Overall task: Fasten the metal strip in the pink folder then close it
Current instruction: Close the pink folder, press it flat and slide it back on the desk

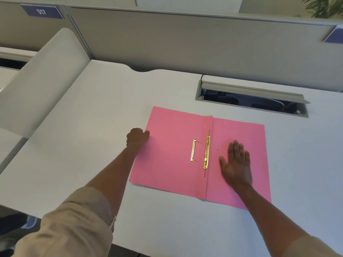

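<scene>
Single head view; looks forward and down, close over the desk (92,145).

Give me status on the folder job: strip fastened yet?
Done: pink folder lies open flat on the desk. In hand: right hand presses the right flap flat; left hand grips the left flap's outer edge. Left: loose metal strip lies apart from the spine clip, unfastened; folder not closed.
</scene>
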A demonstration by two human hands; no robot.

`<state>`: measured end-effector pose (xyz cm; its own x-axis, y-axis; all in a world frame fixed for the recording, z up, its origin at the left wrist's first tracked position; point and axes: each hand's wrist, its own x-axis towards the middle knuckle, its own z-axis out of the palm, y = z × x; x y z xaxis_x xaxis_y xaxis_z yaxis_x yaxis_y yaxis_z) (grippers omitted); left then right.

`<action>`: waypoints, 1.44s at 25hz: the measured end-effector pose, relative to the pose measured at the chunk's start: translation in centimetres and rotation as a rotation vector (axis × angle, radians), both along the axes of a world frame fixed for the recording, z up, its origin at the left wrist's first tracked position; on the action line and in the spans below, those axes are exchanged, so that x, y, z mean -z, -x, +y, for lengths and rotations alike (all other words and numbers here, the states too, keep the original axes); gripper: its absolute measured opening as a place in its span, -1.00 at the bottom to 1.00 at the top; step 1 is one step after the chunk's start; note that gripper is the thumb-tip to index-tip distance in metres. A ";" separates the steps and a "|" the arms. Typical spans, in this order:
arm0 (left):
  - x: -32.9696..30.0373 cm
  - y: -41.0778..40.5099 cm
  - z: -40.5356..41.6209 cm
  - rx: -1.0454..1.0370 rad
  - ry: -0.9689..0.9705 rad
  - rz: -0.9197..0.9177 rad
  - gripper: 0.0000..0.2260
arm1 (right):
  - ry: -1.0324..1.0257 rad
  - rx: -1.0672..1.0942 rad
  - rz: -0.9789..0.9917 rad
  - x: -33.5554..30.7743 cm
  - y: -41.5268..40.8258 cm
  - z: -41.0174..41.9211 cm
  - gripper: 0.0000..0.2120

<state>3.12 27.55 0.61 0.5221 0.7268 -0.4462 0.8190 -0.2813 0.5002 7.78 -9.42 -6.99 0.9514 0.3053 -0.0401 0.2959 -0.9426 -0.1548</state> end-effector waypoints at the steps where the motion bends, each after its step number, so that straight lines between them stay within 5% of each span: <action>1: -0.4 -0.2 -0.1 -0.008 0.016 -0.007 -0.76 | 0.000 0.000 -0.004 0.0 0.0 0.0 -0.30; 5: -3.8 0.3 -1.4 -0.005 -0.037 -0.121 -0.85 | -0.003 0.000 -0.003 0.0 0.0 0.0 -0.31; 8: -6.2 1.2 -2.2 0.040 -0.026 -0.245 -0.71 | -0.012 0.002 0.010 0.0 0.1 -0.2 -0.32; 23: -15.6 -0.3 -13.9 0.589 -0.233 -0.520 -0.73 | -0.101 -0.033 0.120 -1.1 0.1 -0.5 -0.30; 36: -14.3 -4.2 -28.6 0.596 -0.376 -0.448 -0.69 | -0.104 0.033 0.127 -1.3 -0.8 -11.1 -0.33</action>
